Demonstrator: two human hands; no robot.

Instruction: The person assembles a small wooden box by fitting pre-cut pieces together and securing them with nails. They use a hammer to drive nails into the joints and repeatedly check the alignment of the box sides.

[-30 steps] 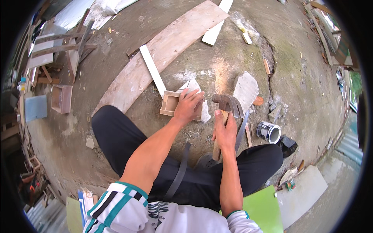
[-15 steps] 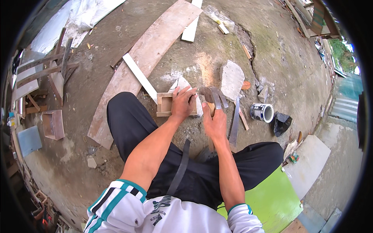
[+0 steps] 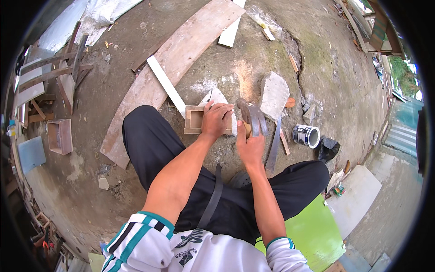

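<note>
A small open wooden box (image 3: 193, 131) lies in front of me, partly on a pale stone slab (image 3: 215, 96). My left hand (image 3: 217, 120) is bent over its right end, with the fingers closed there. Whether a nail sits between those fingertips is too small to see. Just to the right, my right hand (image 3: 250, 147) grips a claw hammer (image 3: 256, 119) by its wooden handle. The hammer's head is close beside the box's right end, slightly apart from it. The lower part of the handle is hidden by my hand.
A long board (image 3: 167, 72) and a white strip (image 3: 166, 85) lie at the left. Right of the hammer are a rough stone slab (image 3: 274, 96), a saw-like blade (image 3: 273, 147), a paint can (image 3: 306, 136) and a black bag (image 3: 328, 149). Another wooden box (image 3: 60, 136) stands far left.
The hammer head has tilted and shifted a little beside the box. My left hand keeps its place on the box. The whole view has shifted slightly.
</note>
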